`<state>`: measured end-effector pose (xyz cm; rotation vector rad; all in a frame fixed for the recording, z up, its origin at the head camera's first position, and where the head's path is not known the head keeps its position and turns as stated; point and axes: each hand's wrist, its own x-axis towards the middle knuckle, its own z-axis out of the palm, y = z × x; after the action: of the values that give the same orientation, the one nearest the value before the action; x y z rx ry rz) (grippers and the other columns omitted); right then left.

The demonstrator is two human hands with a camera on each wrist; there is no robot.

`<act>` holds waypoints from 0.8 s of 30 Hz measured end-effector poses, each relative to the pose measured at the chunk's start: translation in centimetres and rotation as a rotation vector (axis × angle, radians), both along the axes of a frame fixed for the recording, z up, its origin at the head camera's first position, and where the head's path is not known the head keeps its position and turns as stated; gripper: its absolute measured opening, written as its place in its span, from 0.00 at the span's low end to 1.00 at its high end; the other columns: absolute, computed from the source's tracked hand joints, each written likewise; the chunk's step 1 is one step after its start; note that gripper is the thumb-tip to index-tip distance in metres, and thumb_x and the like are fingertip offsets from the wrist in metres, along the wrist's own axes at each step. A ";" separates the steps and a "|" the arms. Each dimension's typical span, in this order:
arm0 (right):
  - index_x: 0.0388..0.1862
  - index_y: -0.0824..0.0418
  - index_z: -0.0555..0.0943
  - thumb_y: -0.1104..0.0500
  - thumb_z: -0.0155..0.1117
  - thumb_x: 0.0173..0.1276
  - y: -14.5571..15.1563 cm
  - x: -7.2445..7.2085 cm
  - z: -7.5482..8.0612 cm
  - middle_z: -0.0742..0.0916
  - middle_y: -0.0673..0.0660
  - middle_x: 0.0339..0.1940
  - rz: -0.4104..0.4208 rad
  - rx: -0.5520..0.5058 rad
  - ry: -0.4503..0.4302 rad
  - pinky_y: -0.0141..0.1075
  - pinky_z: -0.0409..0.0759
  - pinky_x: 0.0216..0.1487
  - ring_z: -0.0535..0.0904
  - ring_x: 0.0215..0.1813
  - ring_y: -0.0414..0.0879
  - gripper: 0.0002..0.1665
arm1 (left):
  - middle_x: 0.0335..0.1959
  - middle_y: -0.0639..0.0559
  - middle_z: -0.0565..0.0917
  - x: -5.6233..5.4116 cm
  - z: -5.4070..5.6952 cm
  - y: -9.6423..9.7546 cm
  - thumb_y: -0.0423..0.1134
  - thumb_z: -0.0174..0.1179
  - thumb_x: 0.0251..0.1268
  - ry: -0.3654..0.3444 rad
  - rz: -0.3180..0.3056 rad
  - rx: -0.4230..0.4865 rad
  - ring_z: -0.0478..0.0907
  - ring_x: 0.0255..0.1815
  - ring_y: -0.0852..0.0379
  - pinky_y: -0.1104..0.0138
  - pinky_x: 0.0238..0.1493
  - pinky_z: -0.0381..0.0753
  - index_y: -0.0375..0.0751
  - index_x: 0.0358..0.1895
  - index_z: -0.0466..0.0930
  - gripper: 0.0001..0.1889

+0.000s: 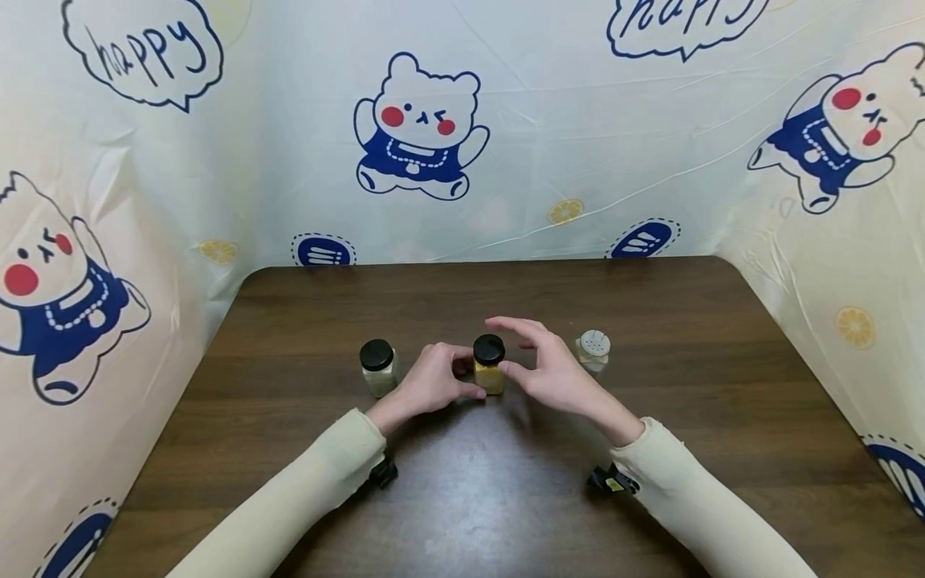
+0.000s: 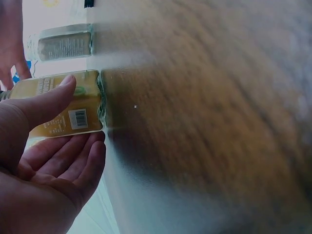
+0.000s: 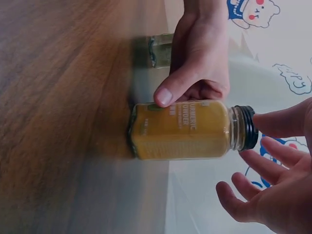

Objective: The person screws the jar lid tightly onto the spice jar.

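Observation:
A square glass jar of turmeric powder (image 3: 180, 130) with a black screw lid (image 1: 489, 349) stands upright on the table between both hands. My left hand (image 1: 437, 376) holds it from the left. The left thumb lies across the label in the left wrist view, with the other fingers curled along the jar's side. My right hand (image 1: 552, 369) is at the lid with fingers spread; its thumb is right at the lid's edge in the right wrist view, and the forefinger reaches out behind the lid in the head view.
Left of the hands stands a glass jar (image 1: 379, 373) with a black lid and pale contents. To the right is another glass jar (image 1: 595, 351), with a perforated whitish top. The wooden table (image 1: 462, 498) ends at a printed curtain (image 1: 535, 144).

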<state>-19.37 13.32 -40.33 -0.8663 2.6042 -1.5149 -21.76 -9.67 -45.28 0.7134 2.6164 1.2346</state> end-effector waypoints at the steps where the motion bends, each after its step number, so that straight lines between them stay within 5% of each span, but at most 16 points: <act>1: 0.72 0.57 0.78 0.70 0.72 0.69 0.0 0.0 -0.1 0.82 0.53 0.69 -0.002 0.008 0.004 0.56 0.75 0.67 0.72 0.73 0.50 0.33 | 0.37 0.55 0.90 0.0 0.0 0.0 0.35 0.84 0.52 -0.002 0.000 -0.001 0.87 0.39 0.59 0.62 0.43 0.86 0.44 0.47 0.90 0.18; 14: 0.61 0.57 0.86 0.69 0.73 0.70 -0.8 -0.1 -0.3 0.85 0.52 0.60 -0.011 0.033 0.047 0.54 0.77 0.65 0.74 0.68 0.51 0.22 | 0.37 0.54 0.90 0.0 -0.1 0.0 0.35 0.84 0.52 -0.001 0.010 0.001 0.87 0.39 0.59 0.61 0.44 0.85 0.43 0.47 0.90 0.18; 24: 0.61 0.57 0.86 0.69 0.73 0.69 -0.7 -0.1 -0.8 0.86 0.52 0.60 -0.039 -0.012 0.007 0.54 0.78 0.64 0.76 0.67 0.50 0.23 | 0.37 0.56 0.91 0.0 -0.2 0.0 0.35 0.84 0.51 0.005 0.002 0.016 0.88 0.40 0.61 0.60 0.45 0.86 0.43 0.47 0.91 0.19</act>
<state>-19.48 12.65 -41.18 -0.8282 2.6354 -1.5404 -21.75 -9.66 -45.45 0.7168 2.6147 1.2572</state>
